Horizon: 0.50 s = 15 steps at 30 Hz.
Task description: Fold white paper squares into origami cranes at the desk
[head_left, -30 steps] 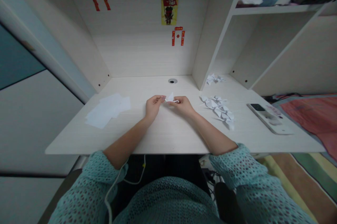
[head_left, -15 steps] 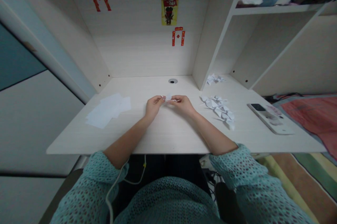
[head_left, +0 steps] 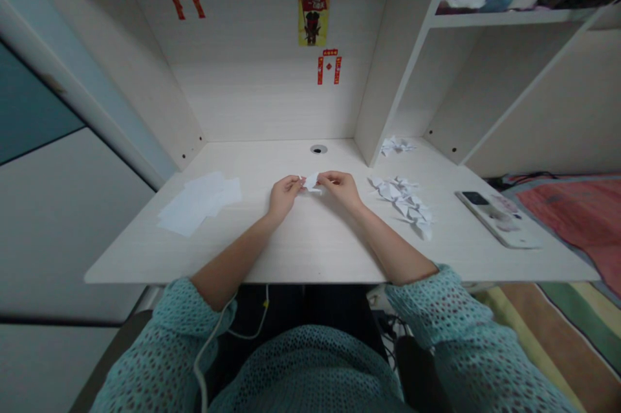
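Note:
A small piece of folded white paper (head_left: 311, 182) is held between my two hands over the middle of the desk (head_left: 301, 238). My left hand (head_left: 284, 196) pinches its left side, fingers closed. On the other side, the fingertips of my right hand (head_left: 342, 188) are closed on its upper right edge. The exact folds are too small to make out. Flat white paper sheets (head_left: 198, 202) lie overlapping to the left. A heap of folded white paper pieces (head_left: 402, 200) lies right of my right hand.
More folded paper (head_left: 398, 145) sits at the back right, past the upright shelf panel (head_left: 388, 89). A phone (head_left: 497, 219) lies on the desk's right part. There is a round cable hole (head_left: 319, 149) near the back wall. A white cable (head_left: 201, 361) hangs by my left sleeve.
My right hand has shifted slightly up, its fingers now at the paper's upper right edge. More of the white paper shows between the hands. My left hand has barely moved.

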### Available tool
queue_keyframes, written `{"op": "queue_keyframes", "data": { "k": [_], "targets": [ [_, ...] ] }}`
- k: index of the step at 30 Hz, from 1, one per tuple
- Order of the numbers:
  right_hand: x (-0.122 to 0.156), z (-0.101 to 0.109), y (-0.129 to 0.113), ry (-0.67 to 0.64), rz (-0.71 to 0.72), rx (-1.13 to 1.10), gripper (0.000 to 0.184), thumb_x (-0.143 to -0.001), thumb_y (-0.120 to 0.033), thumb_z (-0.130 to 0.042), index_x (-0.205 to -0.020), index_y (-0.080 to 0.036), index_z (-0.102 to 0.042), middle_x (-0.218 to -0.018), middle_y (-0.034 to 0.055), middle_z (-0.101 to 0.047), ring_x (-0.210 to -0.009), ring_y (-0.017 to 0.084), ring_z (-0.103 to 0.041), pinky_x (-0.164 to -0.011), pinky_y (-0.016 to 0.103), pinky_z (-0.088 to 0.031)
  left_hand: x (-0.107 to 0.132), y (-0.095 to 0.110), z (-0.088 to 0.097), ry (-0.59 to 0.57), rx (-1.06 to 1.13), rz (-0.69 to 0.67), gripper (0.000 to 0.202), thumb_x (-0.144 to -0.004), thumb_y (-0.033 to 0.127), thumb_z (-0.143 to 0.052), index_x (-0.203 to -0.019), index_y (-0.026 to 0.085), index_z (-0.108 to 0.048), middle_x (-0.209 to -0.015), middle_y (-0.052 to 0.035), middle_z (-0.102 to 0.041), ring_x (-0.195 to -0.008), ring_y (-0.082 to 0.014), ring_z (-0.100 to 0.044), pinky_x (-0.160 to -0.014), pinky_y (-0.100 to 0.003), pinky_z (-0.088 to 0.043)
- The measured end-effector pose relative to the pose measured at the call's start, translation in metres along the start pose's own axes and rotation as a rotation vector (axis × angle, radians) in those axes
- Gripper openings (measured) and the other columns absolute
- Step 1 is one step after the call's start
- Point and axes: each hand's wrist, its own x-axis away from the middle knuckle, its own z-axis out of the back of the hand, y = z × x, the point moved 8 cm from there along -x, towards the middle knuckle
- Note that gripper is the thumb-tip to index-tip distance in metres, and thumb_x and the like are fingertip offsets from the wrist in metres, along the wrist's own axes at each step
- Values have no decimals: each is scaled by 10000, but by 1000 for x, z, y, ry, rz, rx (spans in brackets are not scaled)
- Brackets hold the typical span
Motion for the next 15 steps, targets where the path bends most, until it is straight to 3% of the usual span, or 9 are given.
{"op": "queue_keyframes", "data": {
  "k": [6, 9, 12, 15],
  "targets": [
    [3, -6, -1, -35, 19, 166, 212, -718, -367, -610, -729, -175, -700, -692, 21, -685, -643, 155, -590, -594, 254, -404, -1, 2, 5, 26, -71, -91, 190, -776, 314, -588, -884, 171, -651, -856, -47, -693, -747, -148, -640, -682, -244, -471],
    [7, 3, -12, 80, 95, 293, 177, -737, -329, -589, -701, -184, -684, -693, 19, -679, -667, 168, -592, -642, 277, -415, 3, 9, 10, 91, -163, -133, 282, -779, 340, -604, -1029, 212, -630, -904, -40, -698, -800, -152, -646, -764, -272, -477],
    [14, 8, -29, 190, 242, 470, 144, -751, -298, -587, -703, -198, -680, -722, 32, -682, -748, 197, -593, -733, 321, -416, 9, 13, 5, 60, -278, -142, 293, -726, 416, -660, -948, 225, -673, -911, -43, -706, -823, -176, -651, -783, -291, -477],
    [19, 0, -40, 158, 356, 575, 141, -770, -309, -594, -742, -215, -696, -763, 45, -692, -828, 224, -576, -795, 359, -401, 12, 13, -4, -5, -281, -129, 324, -693, 463, -679, -913, 226, -697, -915, -50, -711, -851, -197, -656, -790, -299, -482]
  ]
}}
